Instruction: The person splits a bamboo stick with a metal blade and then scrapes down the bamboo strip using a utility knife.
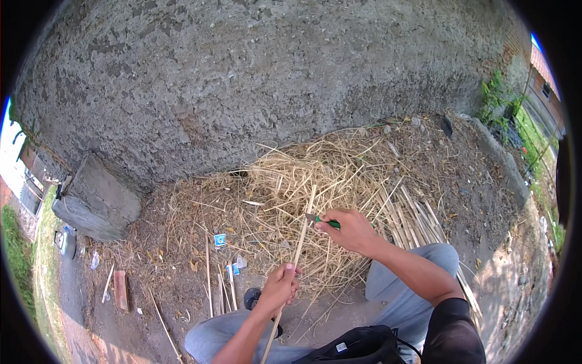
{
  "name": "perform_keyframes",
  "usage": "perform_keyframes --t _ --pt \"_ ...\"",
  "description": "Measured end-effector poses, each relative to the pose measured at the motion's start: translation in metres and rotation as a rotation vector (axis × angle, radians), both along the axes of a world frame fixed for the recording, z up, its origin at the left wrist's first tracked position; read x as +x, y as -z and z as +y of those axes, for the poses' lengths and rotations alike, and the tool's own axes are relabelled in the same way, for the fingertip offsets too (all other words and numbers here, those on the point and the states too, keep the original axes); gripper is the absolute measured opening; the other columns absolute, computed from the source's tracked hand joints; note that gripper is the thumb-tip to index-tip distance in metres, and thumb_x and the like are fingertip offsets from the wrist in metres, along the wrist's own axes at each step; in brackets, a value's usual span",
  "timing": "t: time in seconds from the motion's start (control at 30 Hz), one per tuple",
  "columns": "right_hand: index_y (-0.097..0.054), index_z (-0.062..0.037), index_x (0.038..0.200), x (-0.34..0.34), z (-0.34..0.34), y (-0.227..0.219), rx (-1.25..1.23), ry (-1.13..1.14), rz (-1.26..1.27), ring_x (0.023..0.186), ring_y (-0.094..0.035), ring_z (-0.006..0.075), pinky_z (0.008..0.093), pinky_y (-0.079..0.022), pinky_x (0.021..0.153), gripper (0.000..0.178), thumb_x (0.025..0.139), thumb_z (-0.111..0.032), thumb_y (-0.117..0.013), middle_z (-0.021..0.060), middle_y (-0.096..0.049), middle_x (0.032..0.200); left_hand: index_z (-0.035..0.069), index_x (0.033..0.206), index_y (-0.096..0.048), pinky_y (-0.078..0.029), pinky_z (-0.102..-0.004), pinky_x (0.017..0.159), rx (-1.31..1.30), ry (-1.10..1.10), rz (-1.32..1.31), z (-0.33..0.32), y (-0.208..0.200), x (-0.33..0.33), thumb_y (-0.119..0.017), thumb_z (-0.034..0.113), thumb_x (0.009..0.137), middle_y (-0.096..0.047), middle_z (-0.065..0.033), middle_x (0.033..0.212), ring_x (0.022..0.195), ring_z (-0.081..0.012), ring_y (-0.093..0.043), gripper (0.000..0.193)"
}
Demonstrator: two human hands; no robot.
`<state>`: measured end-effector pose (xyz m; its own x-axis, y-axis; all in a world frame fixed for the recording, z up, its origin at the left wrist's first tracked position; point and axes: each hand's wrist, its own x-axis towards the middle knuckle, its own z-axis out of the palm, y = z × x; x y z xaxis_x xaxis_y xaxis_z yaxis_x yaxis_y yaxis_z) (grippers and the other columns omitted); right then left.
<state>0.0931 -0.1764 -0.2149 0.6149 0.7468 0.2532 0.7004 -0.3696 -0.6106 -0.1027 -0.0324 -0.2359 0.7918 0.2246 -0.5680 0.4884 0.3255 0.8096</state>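
Observation:
My left hand [280,286] is closed around a long, pale bamboo strip [301,239], whose lower end runs down past my left leg. In my right hand [350,230] is a green-handled knife [333,224]. Its short blade lies against the strip, well above my left hand. Under the strip spreads a heap of thin straw-coloured shavings [339,176]. The fingers of my right hand wrap round the handle and partly hide it.
Several split strips [412,218] lie beside my right knee, and more [209,276] on the left. A rough grey wall [254,79] rises ahead. A concrete block [106,197], a red brick [121,290] and blue wrappers [219,240] are at the left. A black bag [364,344] is at my lap.

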Motion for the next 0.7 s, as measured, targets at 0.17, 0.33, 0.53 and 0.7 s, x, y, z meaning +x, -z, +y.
perform_keyframes --t 0.17,0.33,0.53,0.7 --pt "-0.063 -0.0076 0.085 0.014 0.006 -0.010 -0.038 0.133 0.155 0.063 -0.063 0.0316 0.0436 -0.047 0.055 0.028 0.091 -0.035 -0.061 0.0129 -0.063 0.067 0.003 0.104 -0.050 -0.036 -0.0232 0.044 -0.141 -0.014 -0.036 0.000 0.006 0.000 -0.036 0.027 0.105 -0.046 -0.0017 0.067 0.049 -0.0076 -0.039 0.028" --pt "-0.063 -0.0074 0.084 0.019 0.006 0.007 0.023 0.104 0.066 0.058 -0.062 0.0327 0.0437 -0.047 0.053 0.029 0.091 -0.035 -0.061 0.0111 -0.064 0.066 0.005 0.096 -0.047 -0.028 -0.0223 0.039 -0.334 -0.028 -0.014 0.002 -0.014 -0.001 -0.031 0.036 0.105 -0.037 0.0016 0.063 0.046 -0.0055 -0.032 0.035" --pt "-0.062 -0.0045 0.077 0.001 0.009 0.018 0.172 -0.047 -0.076 0.056 -0.063 0.0276 0.0378 -0.048 0.050 0.024 0.085 -0.026 -0.069 0.0112 -0.069 0.078 0.009 0.084 -0.044 -0.021 -0.0229 0.035 -0.111 0.045 0.141 -0.006 -0.014 -0.005 -0.032 0.047 0.102 -0.029 0.0061 0.056 0.041 -0.0047 -0.025 0.044" --pt "-0.062 -0.0055 0.075 -0.002 0.005 0.014 0.140 -0.138 -0.146 0.061 -0.065 0.0273 0.0371 -0.050 0.051 0.027 0.085 -0.029 -0.070 0.0087 -0.071 0.084 0.012 0.080 -0.040 -0.018 -0.0226 0.036 0.019 0.050 0.105 -0.015 -0.010 -0.014 -0.031 0.048 0.102 -0.028 0.0057 0.057 0.041 -0.0047 -0.025 0.043"
